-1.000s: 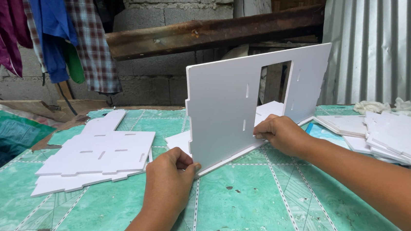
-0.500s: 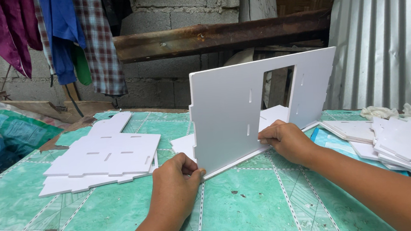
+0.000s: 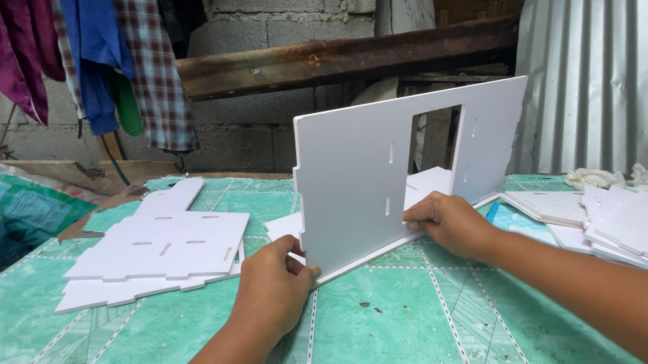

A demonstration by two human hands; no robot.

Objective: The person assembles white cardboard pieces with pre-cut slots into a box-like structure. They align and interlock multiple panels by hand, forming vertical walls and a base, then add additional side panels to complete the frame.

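Standing upright between both hands' grip (image 3: 274, 282), white slotted panel (image 3: 355, 187)

A white slotted foam panel (image 3: 363, 186) with a rectangular window cutout stands upright on the green table

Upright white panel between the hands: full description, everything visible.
The upright white panel is a flat, thin sheet, foam board by its look, standing on its long lower edge on a flat white piece on the green table. It has a rectangular window cutout near the upper right, several short narrow slots, and notches on its left edge. The left hand grips its lower left corner; the right hand presses its lower front.
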